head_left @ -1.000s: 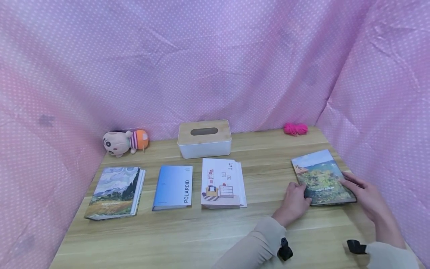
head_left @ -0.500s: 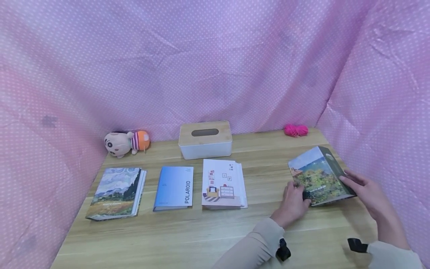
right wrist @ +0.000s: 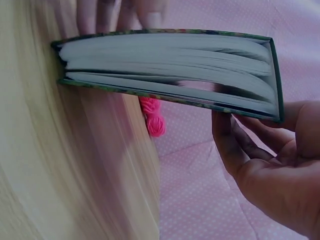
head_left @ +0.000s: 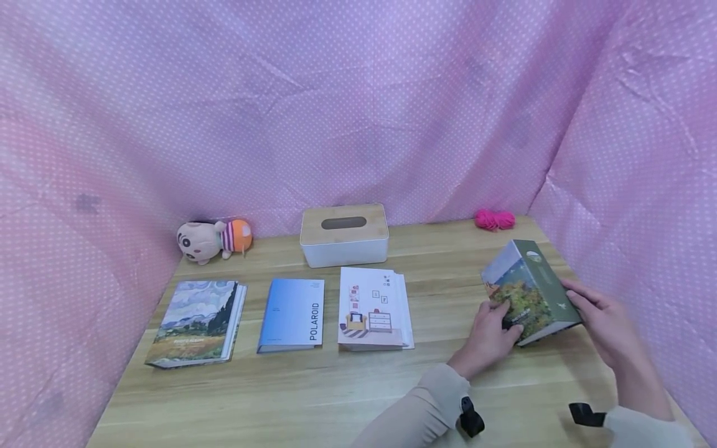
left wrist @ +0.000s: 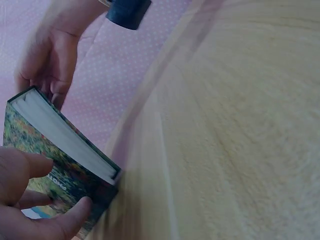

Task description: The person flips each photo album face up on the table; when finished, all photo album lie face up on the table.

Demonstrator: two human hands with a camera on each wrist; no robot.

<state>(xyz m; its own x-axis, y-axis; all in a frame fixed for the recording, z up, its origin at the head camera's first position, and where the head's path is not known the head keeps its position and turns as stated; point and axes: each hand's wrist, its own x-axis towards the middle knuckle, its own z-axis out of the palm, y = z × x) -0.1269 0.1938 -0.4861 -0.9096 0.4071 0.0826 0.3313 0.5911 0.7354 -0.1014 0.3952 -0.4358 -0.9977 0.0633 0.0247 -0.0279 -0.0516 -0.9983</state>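
A thick photo album (head_left: 523, 289) with a painted garden cover and green spine stands tilted at the right of the table, spine side raised. My right hand (head_left: 605, 320) holds it by the spine side. In the right wrist view, that hand's fingers (right wrist: 227, 140) lie against the back cover and the thumb is by the spine. My left hand (head_left: 487, 336) rests its fingertips on the front cover near the lower left edge. Its spread fingers show on the cover in the left wrist view. White page edges (right wrist: 165, 62) face the right wrist camera.
Left of the hands lie a white illustrated album (head_left: 370, 311), a blue Polaroid album (head_left: 291, 314) and a landscape photo album (head_left: 193, 320). Behind them are a plush doll (head_left: 213, 241), a tissue box (head_left: 344, 239) and pink yarn (head_left: 495, 219). Pink dotted cloth (head_left: 358, 124) encloses the table.
The photo album has gone from lying nearly flat to tilted, its spine side lifted by the right hand and its green spine now showing. The left hand has stayed at the cover's left edge.
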